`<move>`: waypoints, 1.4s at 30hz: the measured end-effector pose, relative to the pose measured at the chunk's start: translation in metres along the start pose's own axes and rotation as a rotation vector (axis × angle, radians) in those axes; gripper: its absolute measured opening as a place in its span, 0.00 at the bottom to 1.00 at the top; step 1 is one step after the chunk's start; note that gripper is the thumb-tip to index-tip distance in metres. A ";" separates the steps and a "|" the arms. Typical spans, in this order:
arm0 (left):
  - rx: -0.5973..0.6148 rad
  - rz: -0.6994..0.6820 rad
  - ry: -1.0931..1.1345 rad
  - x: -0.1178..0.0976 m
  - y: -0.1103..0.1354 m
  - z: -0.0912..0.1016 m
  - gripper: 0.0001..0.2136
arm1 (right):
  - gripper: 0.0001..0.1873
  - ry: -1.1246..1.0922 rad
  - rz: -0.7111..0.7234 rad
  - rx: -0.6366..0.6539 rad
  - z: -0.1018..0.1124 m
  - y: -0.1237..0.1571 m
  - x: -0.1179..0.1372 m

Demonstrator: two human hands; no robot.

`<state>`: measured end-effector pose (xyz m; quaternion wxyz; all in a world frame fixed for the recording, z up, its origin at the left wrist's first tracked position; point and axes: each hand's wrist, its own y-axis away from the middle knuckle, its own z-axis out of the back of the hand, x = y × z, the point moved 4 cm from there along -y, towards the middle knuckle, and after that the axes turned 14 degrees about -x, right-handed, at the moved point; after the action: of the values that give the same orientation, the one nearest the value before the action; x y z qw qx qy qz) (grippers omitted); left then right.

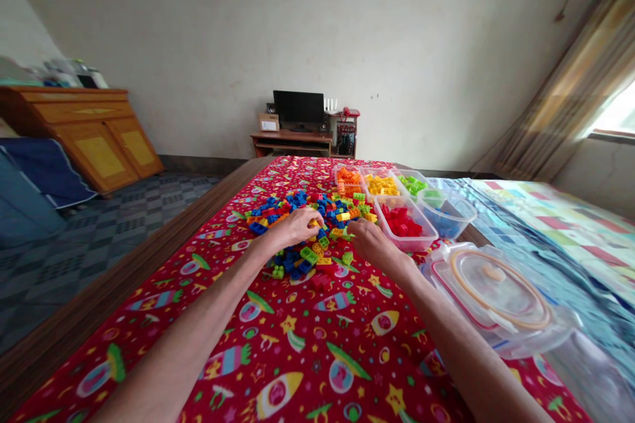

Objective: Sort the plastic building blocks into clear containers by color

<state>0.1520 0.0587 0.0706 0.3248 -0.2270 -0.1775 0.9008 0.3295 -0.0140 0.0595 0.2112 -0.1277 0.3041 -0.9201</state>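
A heap of small plastic bricks (297, 225) in blue, red, green, yellow and orange lies on a red rocket-print cloth (307, 357). My left hand (296, 227) rests on the heap with fingers curled over a yellow brick (314, 223). My right hand (370, 241) is beside it, fingers bent onto a green brick (342, 235). To the right stand clear tubs: red bricks (403, 221), orange bricks (348, 180), yellow bricks (381, 185), green bricks (413, 184), and a round bowl of blue bricks (446, 213).
Stacked clear lids (496, 294) lie at my right forearm. A bed with patterned covers (560, 225) runs along the right. A wooden cabinet (94, 135) stands left, a low desk with a monitor (298, 109) at the far wall, curtains (565, 99) by the window.
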 end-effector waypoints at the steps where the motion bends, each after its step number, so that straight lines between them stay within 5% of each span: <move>1: 0.014 0.011 0.031 0.001 0.000 0.000 0.11 | 0.16 0.004 -0.019 -0.031 -0.001 -0.007 0.001; 7: 0.135 0.081 0.088 0.003 0.003 0.002 0.08 | 0.10 0.153 -0.029 0.092 -0.029 -0.036 0.026; 12: 0.340 0.141 -0.099 -0.016 0.011 -0.008 0.05 | 0.12 0.201 0.019 0.213 -0.045 -0.030 0.034; 15: 0.356 0.162 -0.183 -0.023 0.016 -0.018 0.05 | 0.14 0.159 0.030 0.236 -0.044 -0.026 0.026; 22: 0.285 0.080 -0.064 -0.017 0.014 -0.018 0.03 | 0.17 -0.092 0.017 -0.060 -0.034 -0.028 0.008; 35: 0.024 0.353 0.366 0.011 0.004 0.000 0.22 | 0.08 -1.236 -1.020 0.023 -0.040 -0.043 0.008; 42: -0.168 0.381 0.494 -0.002 0.000 0.007 0.23 | 0.11 -1.568 -1.348 0.125 -0.049 -0.038 0.021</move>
<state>0.1498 0.0555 0.0770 0.1637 -0.4941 -0.1213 0.8452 0.2818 0.0287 0.0471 -0.2028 -0.8236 -0.1017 -0.5198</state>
